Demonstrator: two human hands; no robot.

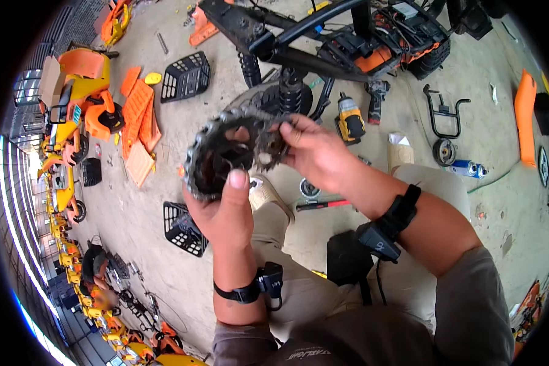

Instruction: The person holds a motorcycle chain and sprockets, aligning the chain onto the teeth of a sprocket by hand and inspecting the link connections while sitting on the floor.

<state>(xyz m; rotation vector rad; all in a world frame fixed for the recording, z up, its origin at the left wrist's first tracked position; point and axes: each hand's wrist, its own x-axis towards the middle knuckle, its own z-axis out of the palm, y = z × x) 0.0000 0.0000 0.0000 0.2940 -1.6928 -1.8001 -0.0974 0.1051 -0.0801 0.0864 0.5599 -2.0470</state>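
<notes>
My left hand point(226, 210) is closed round the lower edge of a large, dark, greasy sprocket point(210, 158), its thumb pointing up across the front. A metal roller chain point(195, 142) appears to run along the sprocket's outer rim. At the right side sits a smaller toothed sprocket point(272, 144), pinched between the thumb and fingers of my right hand point(314, 149). Both parts are held up together in front of my knees, touching or overlapping. The fingers behind them are mostly hidden.
A black vehicle frame point(268, 46) with a shock absorber stands ahead. On the concrete floor lie a yellow cordless tool point(349, 119), a dark drill point(377, 100), a red-handled tool point(323, 205), spray cans point(466, 168), black baskets point(186, 76) and orange panels point(139, 116). Yellow scooters point(73, 128) line the left.
</notes>
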